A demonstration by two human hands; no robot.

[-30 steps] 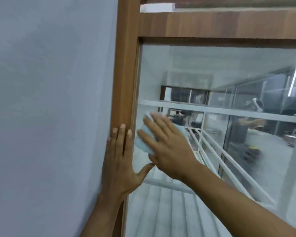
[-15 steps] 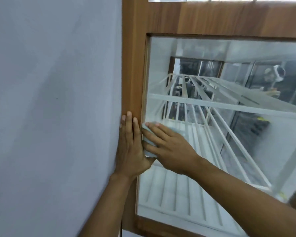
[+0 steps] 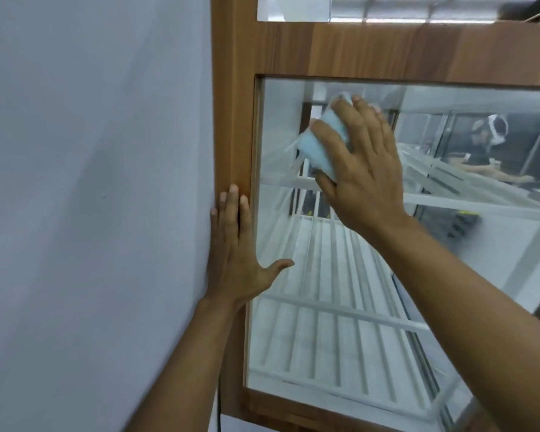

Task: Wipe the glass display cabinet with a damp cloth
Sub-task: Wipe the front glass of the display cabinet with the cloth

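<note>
A glass pane (image 3: 340,307) sits in a brown wooden cabinet frame (image 3: 356,51). My right hand (image 3: 360,169) presses a light blue cloth (image 3: 317,145) flat against the upper left part of the glass, fingers spread over it. Most of the cloth is hidden under the palm. My left hand (image 3: 236,254) lies flat on the frame's left upright, fingers straight and thumb out over the glass edge, holding nothing.
A plain grey wall (image 3: 91,198) fills the left side, flush with the frame. White wire shelves (image 3: 340,338) show behind the glass. The pane reflects a room and a seated person (image 3: 487,145). Another glass panel (image 3: 387,7) lies above the frame's top rail.
My right hand has slid the cloth up and to the right, away from the left edge of the pane. The left hand stays on the frame, thumb now spread.
</note>
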